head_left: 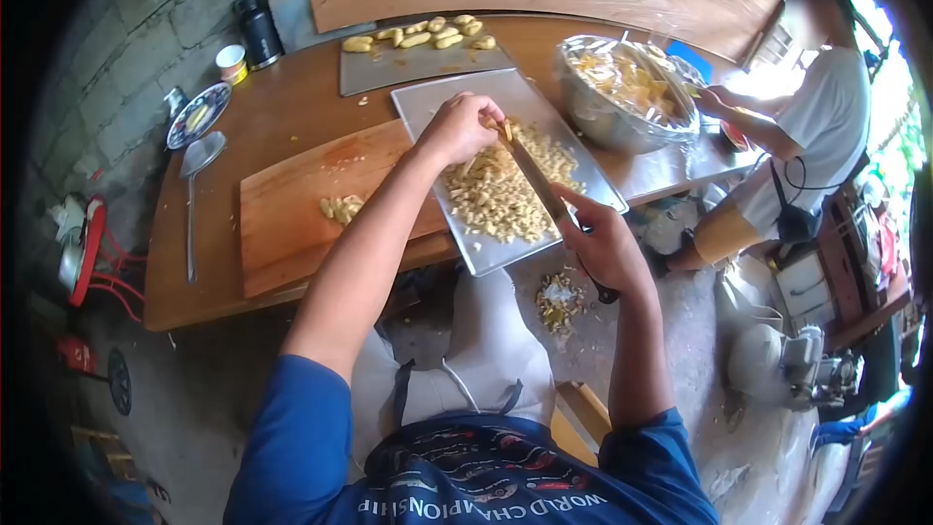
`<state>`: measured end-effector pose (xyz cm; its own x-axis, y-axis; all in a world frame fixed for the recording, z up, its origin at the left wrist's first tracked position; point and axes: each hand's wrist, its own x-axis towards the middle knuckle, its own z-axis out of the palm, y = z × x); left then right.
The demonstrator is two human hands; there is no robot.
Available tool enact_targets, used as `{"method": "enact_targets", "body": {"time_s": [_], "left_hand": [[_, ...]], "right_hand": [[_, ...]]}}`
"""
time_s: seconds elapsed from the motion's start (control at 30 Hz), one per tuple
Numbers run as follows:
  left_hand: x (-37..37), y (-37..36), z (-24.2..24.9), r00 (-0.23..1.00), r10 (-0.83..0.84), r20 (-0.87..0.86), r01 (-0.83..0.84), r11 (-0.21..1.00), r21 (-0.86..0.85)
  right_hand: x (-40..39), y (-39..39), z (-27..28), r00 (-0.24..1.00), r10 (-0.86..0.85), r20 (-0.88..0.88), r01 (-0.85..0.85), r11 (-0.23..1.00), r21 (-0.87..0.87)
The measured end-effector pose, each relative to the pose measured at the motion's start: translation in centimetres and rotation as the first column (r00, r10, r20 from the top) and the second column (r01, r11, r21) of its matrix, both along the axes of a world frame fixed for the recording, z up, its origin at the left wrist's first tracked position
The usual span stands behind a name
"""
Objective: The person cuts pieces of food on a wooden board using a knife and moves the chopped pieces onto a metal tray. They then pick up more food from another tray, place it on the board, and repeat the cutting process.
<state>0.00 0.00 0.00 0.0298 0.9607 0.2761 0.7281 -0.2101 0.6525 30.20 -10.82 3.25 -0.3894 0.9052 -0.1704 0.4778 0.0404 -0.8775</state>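
My right hand (607, 243) is closed round the dark handle of a kitchen knife (533, 173), its long blade slanting up and left over a metal tray (583, 196). At the blade's tip, my left hand (461, 128) is closed, fingertips pinched by a small yellow-brown piece of food (504, 130). Below the blade, a heap of chopped pale yellow pieces (501, 199) covers much of the tray. Beside the tray, partly behind my left forearm, lies a wooden cutting board (292, 204) with a few chopped pieces (340, 208) on it.
Several elongated yellow pieces, perhaps peeled bananas (449, 36), lie on a back tray (374, 78). A plastic-covered metal bowl (622, 131) stands right, near another person (821, 102). A ladle (191, 199), plate (199, 117), cup (231, 63) and black flask (258, 29) are left. Scraps (561, 303) lie on the floor.
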Motion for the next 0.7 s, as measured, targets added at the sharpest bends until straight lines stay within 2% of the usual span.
{"method": "enact_targets", "body": {"time_s": [0.07, 0.1, 0.17, 0.3, 0.37, 0.5, 0.6, 0.67, 0.7], "left_hand": [[-0.7, 1.2, -0.8, 0.992, -0.060, 0.112, 0.061, 0.998, -0.012], [1.9, 1.9, -1.0, 0.990, -0.064, 0.129, 0.067, 0.998, -0.021], [1.7, 2.6, -1.1, 0.983, -0.077, 0.166, 0.083, 0.996, -0.027], [2.4, 2.7, -0.5, 0.989, -0.074, 0.130, 0.077, 0.997, -0.016], [3.0, 2.7, -0.2, 0.987, -0.078, 0.143, 0.092, 0.992, -0.088], [4.1, 1.4, 0.5, 0.990, -0.069, 0.124, 0.079, 0.994, -0.075], [5.5, -0.2, 1.1, 0.991, -0.102, 0.090, 0.100, 0.995, 0.020], [6.3, -1.4, 0.7, 0.975, -0.210, -0.078, 0.222, 0.950, 0.220], [6.6, -2.1, 0.2, 0.975, -0.206, -0.077, 0.218, 0.950, 0.222]], "right_hand": [[-0.3, 0.1, -1.0, 0.994, -0.011, 0.106, -0.024, 0.947, 0.321], [2.4, 0.4, -0.3, 0.992, -0.016, 0.123, -0.024, 0.950, 0.311], [2.6, 0.6, -0.3, 0.976, -0.062, 0.207, -0.017, 0.934, 0.357], [2.8, 0.1, 0.0, 0.970, -0.077, 0.231, -0.012, 0.933, 0.360], [3.0, -0.4, 0.5, 0.943, -0.116, 0.313, 0.004, 0.942, 0.336], [4.0, -0.4, -0.6, 0.963, -0.130, 0.237, 0.043, 0.939, 0.340], [4.4, -0.5, -1.1, 0.964, -0.121, 0.238, 0.017, 0.919, 0.395], [4.5, -0.6, -1.0, 0.983, -0.119, 0.142, 0.074, 0.955, 0.286], [4.6, -0.6, -0.8, 0.983, -0.115, 0.144, 0.070, 0.955, 0.289]]}}
